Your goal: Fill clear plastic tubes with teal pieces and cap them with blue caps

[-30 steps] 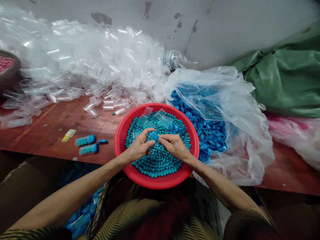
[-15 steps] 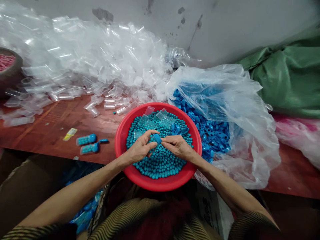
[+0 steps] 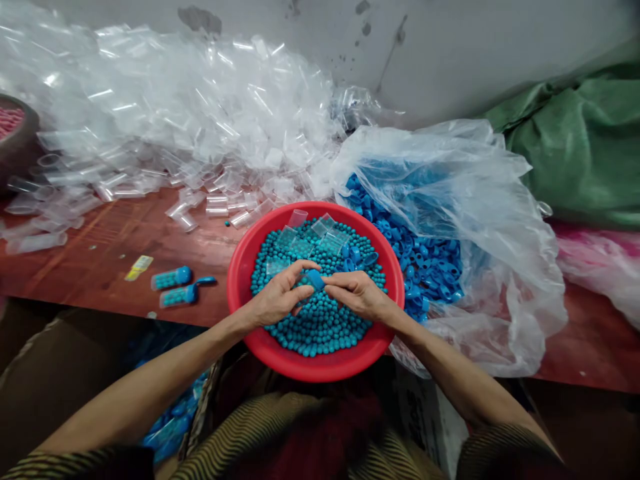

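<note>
A blue plastic cap [image 3: 315, 280] is held over the middle of a red basin [image 3: 240, 273]. My left hand [image 3: 281, 293] curls its thumb and fingers around the cap; whether a clear tube sits under it is hard to see. From the right, my right hand [image 3: 357, 292] pinches the cap's near edge between thumb and fingertips. Turquoise beads [image 3: 320, 337] fill the basin beneath both hands. On the beads lie several clear tubes [image 3: 324, 225] and, behind my right hand, a few loose blue caps [image 3: 369, 260].
Two bead-filled capped tubes [image 3: 173, 278] lie left of the basin on the red-brown table [image 3: 115, 240]. Clear tubes [image 3: 200, 113] are heaped behind. Right stands a plastic bag [image 3: 500, 200] spilling blue caps [image 3: 435, 267]. A bowl [image 3: 25, 147] of pink pieces is far left; green cloth [image 3: 590, 147] far right.
Both hands stay together on the blue cap with almost the same grip. The camera view has shifted slightly; the things on the table lie as before.
</note>
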`<action>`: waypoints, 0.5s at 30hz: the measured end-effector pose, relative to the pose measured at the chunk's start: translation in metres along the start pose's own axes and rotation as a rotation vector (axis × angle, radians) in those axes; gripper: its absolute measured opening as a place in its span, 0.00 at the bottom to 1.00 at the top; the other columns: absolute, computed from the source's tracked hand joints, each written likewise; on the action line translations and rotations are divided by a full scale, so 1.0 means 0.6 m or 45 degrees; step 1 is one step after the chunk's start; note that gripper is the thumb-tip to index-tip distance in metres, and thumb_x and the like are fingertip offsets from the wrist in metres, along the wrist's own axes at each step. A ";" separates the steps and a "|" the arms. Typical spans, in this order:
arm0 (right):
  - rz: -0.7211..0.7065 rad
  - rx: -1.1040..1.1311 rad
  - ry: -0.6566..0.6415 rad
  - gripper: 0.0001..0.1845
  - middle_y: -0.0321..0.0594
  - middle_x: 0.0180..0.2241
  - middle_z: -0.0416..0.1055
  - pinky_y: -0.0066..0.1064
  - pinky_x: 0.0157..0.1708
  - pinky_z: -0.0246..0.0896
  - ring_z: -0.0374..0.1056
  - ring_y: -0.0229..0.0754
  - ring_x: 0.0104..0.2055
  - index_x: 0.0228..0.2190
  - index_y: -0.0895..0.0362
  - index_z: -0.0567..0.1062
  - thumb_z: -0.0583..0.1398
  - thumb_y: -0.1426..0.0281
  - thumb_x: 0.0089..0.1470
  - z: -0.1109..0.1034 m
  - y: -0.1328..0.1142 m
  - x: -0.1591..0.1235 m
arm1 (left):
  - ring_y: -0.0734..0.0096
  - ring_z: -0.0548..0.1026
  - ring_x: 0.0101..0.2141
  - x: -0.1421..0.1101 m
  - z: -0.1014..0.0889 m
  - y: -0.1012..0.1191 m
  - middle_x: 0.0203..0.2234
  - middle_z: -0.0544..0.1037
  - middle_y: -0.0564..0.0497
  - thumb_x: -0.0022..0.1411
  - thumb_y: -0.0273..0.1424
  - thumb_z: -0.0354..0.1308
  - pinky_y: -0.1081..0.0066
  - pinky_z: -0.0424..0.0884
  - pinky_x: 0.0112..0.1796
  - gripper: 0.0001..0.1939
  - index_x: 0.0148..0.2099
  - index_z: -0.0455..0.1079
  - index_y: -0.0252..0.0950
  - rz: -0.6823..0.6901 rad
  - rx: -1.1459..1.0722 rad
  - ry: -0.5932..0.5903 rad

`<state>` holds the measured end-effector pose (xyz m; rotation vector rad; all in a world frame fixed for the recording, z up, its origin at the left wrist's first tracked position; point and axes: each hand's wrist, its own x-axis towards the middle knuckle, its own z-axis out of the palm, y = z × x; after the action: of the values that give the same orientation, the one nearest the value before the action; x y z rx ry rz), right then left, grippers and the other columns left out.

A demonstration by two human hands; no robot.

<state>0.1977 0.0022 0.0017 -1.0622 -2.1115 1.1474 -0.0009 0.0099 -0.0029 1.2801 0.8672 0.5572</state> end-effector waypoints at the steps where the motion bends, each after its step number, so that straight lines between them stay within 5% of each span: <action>1: 0.031 0.041 0.022 0.14 0.32 0.20 0.62 0.23 0.23 0.52 0.57 0.32 0.21 0.35 0.58 0.77 0.52 0.67 0.58 0.002 0.001 0.000 | 0.84 0.61 0.15 0.001 -0.001 0.000 0.22 0.61 0.61 0.59 0.34 0.52 0.79 0.58 0.17 0.21 0.54 0.55 0.39 0.007 -0.038 -0.014; 5: 0.079 0.016 0.140 0.15 0.33 0.21 0.65 0.23 0.24 0.53 0.58 0.33 0.22 0.39 0.58 0.77 0.52 0.68 0.58 0.007 -0.004 0.006 | 0.85 0.61 0.15 0.005 -0.003 0.000 0.21 0.61 0.61 0.59 0.35 0.53 0.79 0.57 0.16 0.25 0.56 0.52 0.39 0.028 -0.078 -0.001; 11: 0.056 -0.026 0.028 0.16 0.32 0.20 0.64 0.23 0.24 0.51 0.55 0.31 0.21 0.34 0.59 0.78 0.52 0.68 0.59 -0.004 -0.015 0.009 | 0.85 0.60 0.15 0.005 -0.004 0.008 0.19 0.60 0.63 0.58 0.34 0.53 0.81 0.56 0.15 0.23 0.54 0.54 0.36 0.024 -0.091 -0.077; 15: 0.059 -0.064 0.108 0.15 0.33 0.20 0.64 0.23 0.24 0.51 0.57 0.32 0.22 0.34 0.60 0.77 0.52 0.69 0.59 0.001 -0.015 0.004 | 0.85 0.60 0.14 0.002 -0.002 0.014 0.18 0.60 0.64 0.58 0.34 0.52 0.81 0.55 0.15 0.22 0.53 0.53 0.36 -0.010 -0.106 -0.054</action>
<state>0.1922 0.0009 0.0093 -1.1674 -2.0699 1.0563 -0.0005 0.0135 0.0047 1.2084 0.8055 0.5528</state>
